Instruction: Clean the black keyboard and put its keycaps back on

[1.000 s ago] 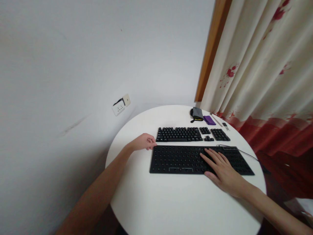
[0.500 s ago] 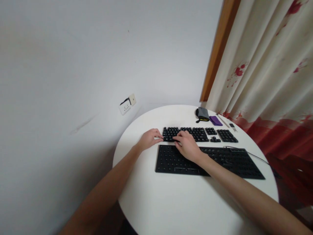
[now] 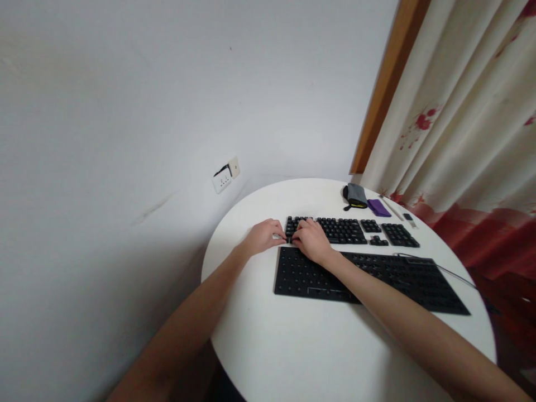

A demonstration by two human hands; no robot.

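Black keycaps (image 3: 341,230) lie in laid-out groups on the white round table. In front of them is a black keyboard base (image 3: 293,273) with its key posts bare. At the lower left corner of the largest group, my left hand (image 3: 264,237) is closed, thumb and fingertips on the end keycap. My right hand (image 3: 312,240) reaches over the base from the right. Its fingers are curled on the keycaps at that same corner, close to the left fingertips. The hand hides part of the rows, and the exact grip is too small to see.
Toward the back right of the table (image 3: 251,346) lie a grey pouch (image 3: 357,195), a purple cloth (image 3: 379,207), a thin pale stick (image 3: 392,209) and a small dark-and-clear item (image 3: 409,219). A cable (image 3: 454,273) runs off the right edge. A wall (image 3: 125,139) stands close on the left.
My right hand has moved left along the bottom row, its fingertips now close to those of my left hand. The view has shifted slightly to the left.
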